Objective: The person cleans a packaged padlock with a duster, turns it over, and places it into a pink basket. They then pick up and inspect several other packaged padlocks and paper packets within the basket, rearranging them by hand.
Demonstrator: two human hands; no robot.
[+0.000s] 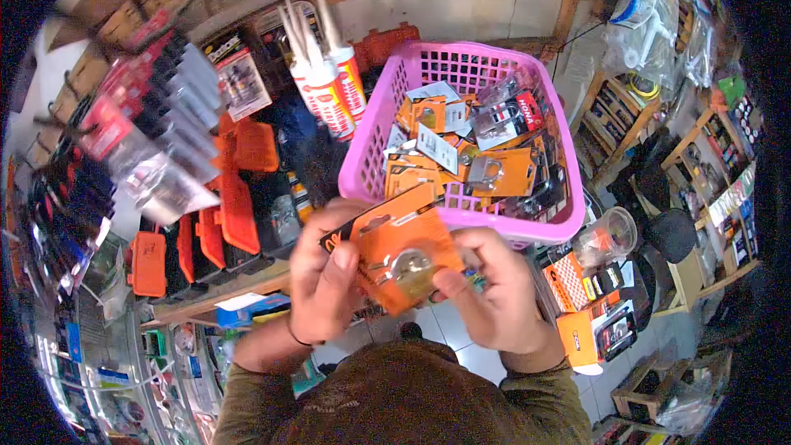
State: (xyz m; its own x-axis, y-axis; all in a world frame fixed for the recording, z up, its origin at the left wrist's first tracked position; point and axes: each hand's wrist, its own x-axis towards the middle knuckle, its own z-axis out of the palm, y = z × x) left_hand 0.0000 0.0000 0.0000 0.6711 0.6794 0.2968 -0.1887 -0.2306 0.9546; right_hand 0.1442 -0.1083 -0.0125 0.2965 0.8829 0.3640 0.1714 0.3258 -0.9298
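My left hand (325, 280) grips the left side of an orange blister package (383, 239), its thumb on the front. My right hand (494, 288) pinches the lower right corner of the same package. Under the clear plastic sits a round metallic item with a brass-coloured part. The package is tilted, with its printed face toward me. Just beyond my hands stands a pink plastic basket (575, 189) holding several orange and white packages, some with padlock-like items. My fingertips behind the package are hidden.
Left of the basket, white sealant tubes (317, 95) stand upright near orange bins (235, 206). Clear hanging packages (165, 181) are at the left. Right of my right hand lie a clear plastic jar (614, 235) and orange boxes (578, 338). Wooden shelves (614, 119) stand at the right.
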